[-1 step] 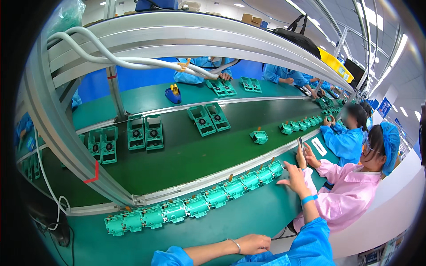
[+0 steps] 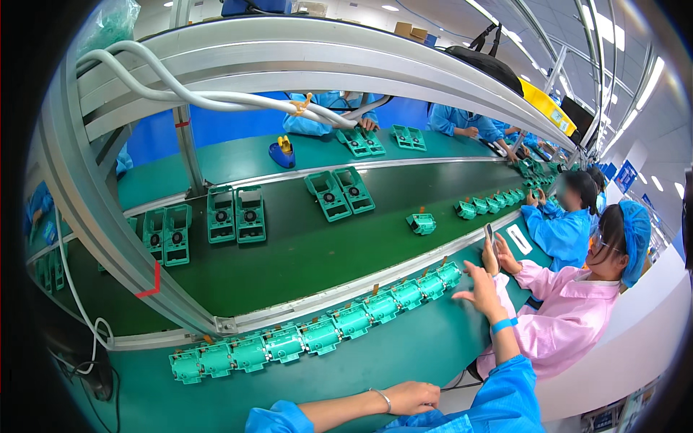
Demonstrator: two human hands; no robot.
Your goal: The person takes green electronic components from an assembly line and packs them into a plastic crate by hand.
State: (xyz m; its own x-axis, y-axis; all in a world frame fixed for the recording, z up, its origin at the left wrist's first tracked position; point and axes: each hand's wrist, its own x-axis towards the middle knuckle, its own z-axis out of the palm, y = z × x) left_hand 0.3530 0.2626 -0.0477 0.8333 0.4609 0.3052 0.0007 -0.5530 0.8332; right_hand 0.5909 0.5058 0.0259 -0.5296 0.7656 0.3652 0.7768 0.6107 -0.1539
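My left hand [image 2: 413,397], with a bracelet at the wrist, rests at the near edge of the table by my right sleeve. Its fingers are curled in, and nothing shows in them. Raised over the right end of a row of green plastic housings [image 2: 320,336], my right hand [image 2: 479,290] wears a blue wristband. The thumb and fingers of that hand are spread, with nothing held. Several housings stand side by side along the green table [image 2: 404,361], with small orange tabs sticking up behind some of them.
Beyond a metal rail, paired green frames with round black parts [image 2: 237,215] lie on a dark green belt [image 2: 303,252], with a lone housing [image 2: 421,224]. A metal post [image 2: 108,202] rises at left. On my right, a person in pink [image 2: 556,310] holds a phone [image 2: 493,238].
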